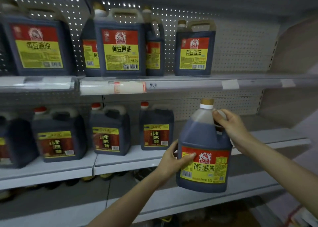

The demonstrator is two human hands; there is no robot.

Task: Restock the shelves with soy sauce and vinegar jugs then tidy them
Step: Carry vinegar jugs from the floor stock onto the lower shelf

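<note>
I hold a dark soy sauce jug (pixel 204 140) with a gold cap and a red-and-yellow label in the air, in front of the middle shelf at the right. My right hand (pixel 230 128) grips its handle at the top. My left hand (pixel 173 159) presses against its lower left side, thumb on the label. Several matching soy sauce jugs (pixel 120 44) stand on the upper shelf (pixel 189 84); the rightmost one (pixel 194 49) is smaller. Vinegar jugs (pixel 110 130) with red caps and dark red labels line the middle shelf (pixel 134 159).
The right ends of the upper shelf and the middle shelf (pixel 275 137) hold no jugs. A white perforated back panel (pixel 240 45) runs behind. A lower shelf (pixel 189 202) juts out beneath the held jug. Price-tag strips run along the shelf fronts.
</note>
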